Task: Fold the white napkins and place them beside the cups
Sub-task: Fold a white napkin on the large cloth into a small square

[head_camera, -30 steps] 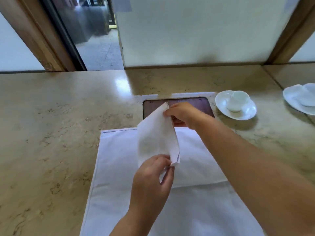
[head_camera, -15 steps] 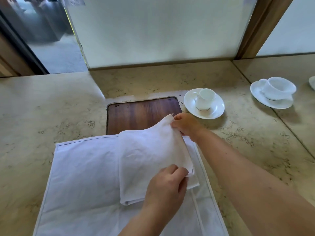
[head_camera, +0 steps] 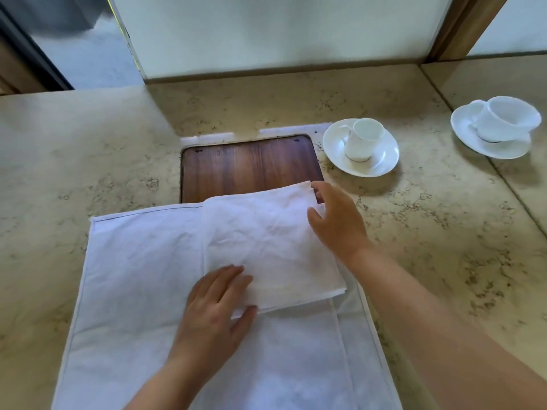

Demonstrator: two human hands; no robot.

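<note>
Napkin point(head_camera: 266, 244) was laid folded on the white cloth point(head_camera: 133, 285) on the counter point(head_camera: 444, 232), pressed flat by the spread left hand point(head_camera: 216, 309) and right hand point(head_camera: 334, 220). Honestly, the fold could be sprung open if pressure was let off unevenly.

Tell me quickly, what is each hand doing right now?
Left hand: open, fingers flat on the folded napkin.
Right hand: open, fingers at the napkin's right edge, holding nothing.

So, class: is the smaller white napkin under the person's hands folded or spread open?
Folded. The napkin shows stacked layered edges at its near right corner and lies flat on the larger white cloth, left hand and right hand resting on it.
</note>
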